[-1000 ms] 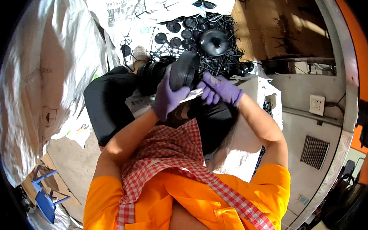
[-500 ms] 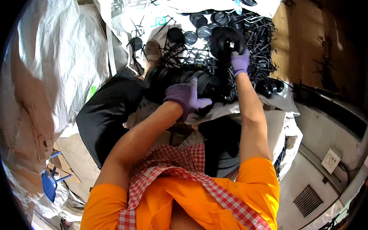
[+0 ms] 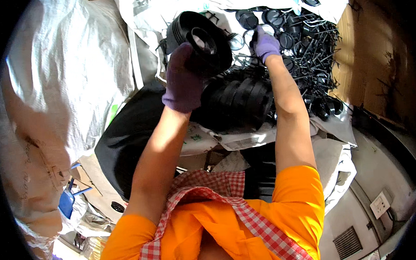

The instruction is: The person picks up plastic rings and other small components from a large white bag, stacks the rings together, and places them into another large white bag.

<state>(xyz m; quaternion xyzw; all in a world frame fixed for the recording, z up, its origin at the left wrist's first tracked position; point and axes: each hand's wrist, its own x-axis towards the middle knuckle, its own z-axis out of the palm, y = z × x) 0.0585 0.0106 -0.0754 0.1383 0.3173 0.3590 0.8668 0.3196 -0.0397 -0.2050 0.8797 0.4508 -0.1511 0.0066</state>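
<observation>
My left hand [image 3: 182,82], in a purple glove, is raised and closed around a black round plastic pot [image 3: 220,48] with a ridged rim and a hollow middle. The pot is tilted, and part of my grip is hidden behind the glove. Just below lies a row of nested black round pots [image 3: 239,100] on its side. My right hand [image 3: 266,46], also gloved in purple, reaches among loose round caps. One of its fingers is stretched out beside a shiny round cap [image 3: 267,30]; the other fingertips are hard to make out.
Thin black plastic stakes [image 3: 318,55] and more black caps [image 3: 247,19] cover the white sheet. A brown cardboard panel [image 3: 372,57] borders them at right. Large white sacks [image 3: 88,56] stand at left. A wall socket [image 3: 380,205] is at lower right.
My left hand has left the row of pots and risen with a black pot in it. My right hand, which held a black pot before, is now among the caps without it.
</observation>
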